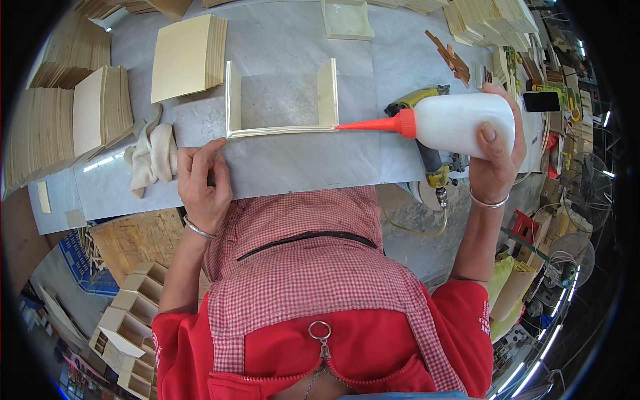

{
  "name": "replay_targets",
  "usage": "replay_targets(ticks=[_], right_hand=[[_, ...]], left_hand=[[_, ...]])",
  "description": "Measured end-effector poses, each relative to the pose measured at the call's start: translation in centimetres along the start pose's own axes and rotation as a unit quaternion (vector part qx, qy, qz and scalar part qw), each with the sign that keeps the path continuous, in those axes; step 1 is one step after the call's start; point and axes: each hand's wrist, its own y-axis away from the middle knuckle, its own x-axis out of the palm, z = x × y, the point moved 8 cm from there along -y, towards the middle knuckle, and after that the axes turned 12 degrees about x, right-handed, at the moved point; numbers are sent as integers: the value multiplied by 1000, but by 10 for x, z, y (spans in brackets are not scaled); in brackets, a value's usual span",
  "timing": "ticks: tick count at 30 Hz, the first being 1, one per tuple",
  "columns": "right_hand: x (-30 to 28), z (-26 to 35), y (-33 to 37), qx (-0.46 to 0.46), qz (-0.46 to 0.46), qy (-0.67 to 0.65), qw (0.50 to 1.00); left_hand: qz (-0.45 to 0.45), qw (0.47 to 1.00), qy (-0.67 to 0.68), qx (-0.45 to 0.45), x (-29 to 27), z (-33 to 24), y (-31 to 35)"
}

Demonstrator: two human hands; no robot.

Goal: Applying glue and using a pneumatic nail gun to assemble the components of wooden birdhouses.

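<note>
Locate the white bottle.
Head view: the white bottle is in the right hand, right of the wooden frame, the red nozzle at its near right corner.

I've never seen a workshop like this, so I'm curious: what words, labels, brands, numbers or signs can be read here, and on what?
None can be read clearly.
Right red sleeve: white print, too small and blurred.
White bottle in the right hand: no print on the side that shows.
Three-sided wooden piece: no lettering visible.
Background clutter at the right: too small to tell.
</note>
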Motion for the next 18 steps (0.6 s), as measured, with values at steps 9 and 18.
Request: replay_targets(ticks=[9,18], right_hand=[[-3,-2,-14,-13,-5,-18,1000],[3,1,-35,-35,0,-42,999]], left_hand=[[1,1000,-4,21,1,-3,-3],[6,1000,-11,22,-1,-4,-4]])
